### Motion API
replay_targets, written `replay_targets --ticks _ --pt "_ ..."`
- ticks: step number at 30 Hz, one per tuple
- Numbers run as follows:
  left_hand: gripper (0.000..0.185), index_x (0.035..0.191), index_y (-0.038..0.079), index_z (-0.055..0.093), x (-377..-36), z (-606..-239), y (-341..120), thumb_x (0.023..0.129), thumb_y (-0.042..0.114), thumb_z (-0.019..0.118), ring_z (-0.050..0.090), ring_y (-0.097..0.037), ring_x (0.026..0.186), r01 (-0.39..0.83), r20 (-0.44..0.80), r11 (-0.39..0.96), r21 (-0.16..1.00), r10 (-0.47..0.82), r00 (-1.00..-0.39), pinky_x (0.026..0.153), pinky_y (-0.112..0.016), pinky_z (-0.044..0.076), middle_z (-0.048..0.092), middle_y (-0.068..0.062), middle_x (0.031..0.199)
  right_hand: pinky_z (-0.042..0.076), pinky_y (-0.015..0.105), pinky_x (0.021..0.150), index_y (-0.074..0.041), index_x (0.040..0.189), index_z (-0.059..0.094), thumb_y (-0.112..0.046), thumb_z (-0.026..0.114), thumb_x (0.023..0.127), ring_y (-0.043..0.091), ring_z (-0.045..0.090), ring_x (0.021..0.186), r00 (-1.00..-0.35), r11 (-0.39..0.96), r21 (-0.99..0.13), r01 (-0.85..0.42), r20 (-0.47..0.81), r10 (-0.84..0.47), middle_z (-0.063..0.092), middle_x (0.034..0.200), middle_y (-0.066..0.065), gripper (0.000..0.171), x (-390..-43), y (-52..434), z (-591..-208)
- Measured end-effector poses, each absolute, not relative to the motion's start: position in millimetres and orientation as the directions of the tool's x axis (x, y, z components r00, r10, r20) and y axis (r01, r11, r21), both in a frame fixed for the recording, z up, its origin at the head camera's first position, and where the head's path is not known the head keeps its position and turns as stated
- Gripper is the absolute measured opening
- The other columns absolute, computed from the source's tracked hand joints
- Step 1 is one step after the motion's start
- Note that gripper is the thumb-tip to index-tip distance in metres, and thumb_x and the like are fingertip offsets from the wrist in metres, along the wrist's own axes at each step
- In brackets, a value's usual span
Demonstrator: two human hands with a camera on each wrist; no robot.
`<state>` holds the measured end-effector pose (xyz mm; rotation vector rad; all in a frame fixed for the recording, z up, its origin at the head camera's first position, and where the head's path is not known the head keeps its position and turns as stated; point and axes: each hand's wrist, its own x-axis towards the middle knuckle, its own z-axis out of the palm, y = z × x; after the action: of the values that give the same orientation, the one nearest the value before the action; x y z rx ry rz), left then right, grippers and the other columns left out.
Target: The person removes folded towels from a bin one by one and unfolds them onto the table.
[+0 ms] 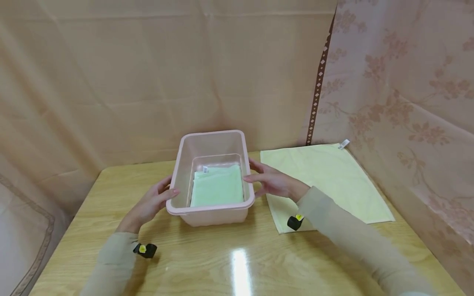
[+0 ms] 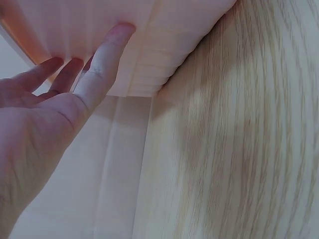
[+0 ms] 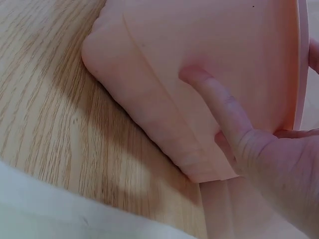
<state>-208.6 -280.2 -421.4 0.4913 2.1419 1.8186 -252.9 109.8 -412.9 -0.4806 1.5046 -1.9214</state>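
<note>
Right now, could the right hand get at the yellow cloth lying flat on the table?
Probably yes. The right hand rests on the side of the pink bin, and the yellow cloth lies spread right beside and partly beneath that arm, with nothing on top of it. The hand would only need to let go of the bin.

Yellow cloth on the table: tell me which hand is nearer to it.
Right. The right hand is on the bin's right wall, above the yellow cloth's near edge. The left hand is across the bin.
</note>
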Motion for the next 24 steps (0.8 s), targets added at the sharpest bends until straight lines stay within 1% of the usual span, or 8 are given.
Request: replay_targets --ticks 4,9,11,18,24 --pt "0.069 0.160 -0.001 0.018 -207.1 -422.3 -288.8 0.104 0.018 0.054 0.058 -0.018 0.118 0.064 0.000 0.140 0.988 0.418 -0.909 0.092 -0.029 0.053 0.035 -0.032 0.150 0.049 0.068 0.088 -0.032 0.162 0.022 -0.010 0.066 0.094 0.050 0.023 0.146 -0.734 -0.149 -0.956 0.252 -0.089 -0.674 0.009 0.167 0.010 0.084 -256.7 99.0 -416.9" --pt "0.069 0.161 0.001 0.016 -206.2 -421.0 -300.5 0.105 0.017 0.054 0.059 -0.016 0.119 0.047 -0.019 0.144 0.988 0.423 -0.906 0.092 -0.031 0.054 0.032 -0.029 0.153 0.050 0.067 0.086 -0.030 0.161 0.025 -0.008 0.066 0.093 0.051 0.029 0.143 -0.755 -0.160 -0.955 0.250 -0.089 -0.650 0.012 0.166 0.012 0.083 -259.1 86.9 -419.2" --pt "0.070 0.161 0.001 0.015 -206.7 -419.4 -305.6 0.105 0.016 0.054 0.058 -0.016 0.120 0.046 -0.025 0.151 0.988 0.436 -0.900 0.093 -0.031 0.053 0.029 -0.029 0.155 0.051 0.066 0.085 -0.030 0.161 0.025 -0.008 0.066 0.093 0.052 0.030 0.142 -0.758 -0.159 -0.957 0.244 -0.086 -0.647 0.013 0.166 0.012 0.083 -259.4 83.0 -419.3" --pt "0.071 0.160 0.000 0.018 -208.7 -411.1 -320.4 0.103 0.014 0.057 0.060 -0.015 0.119 0.031 -0.054 0.177 0.984 0.453 -0.890 0.091 -0.033 0.055 0.029 -0.027 0.156 0.053 0.064 0.084 -0.029 0.161 0.027 -0.009 0.067 0.093 0.051 0.032 0.141 -0.764 -0.162 -0.955 0.250 -0.092 -0.638 0.014 0.167 0.011 0.081 -260.3 71.2 -420.6" --pt "0.075 0.160 -0.003 0.013 -206.4 -407.4 -333.8 0.102 0.013 0.057 0.058 -0.010 0.118 0.001 -0.080 0.185 0.983 0.434 -0.898 0.092 -0.033 0.054 0.024 -0.028 0.157 0.054 0.063 0.082 -0.030 0.161 0.027 -0.011 0.069 0.092 0.050 0.038 0.138 -0.773 -0.163 -0.957 0.241 -0.087 -0.629 0.014 0.167 0.010 0.083 -260.5 54.7 -422.6"
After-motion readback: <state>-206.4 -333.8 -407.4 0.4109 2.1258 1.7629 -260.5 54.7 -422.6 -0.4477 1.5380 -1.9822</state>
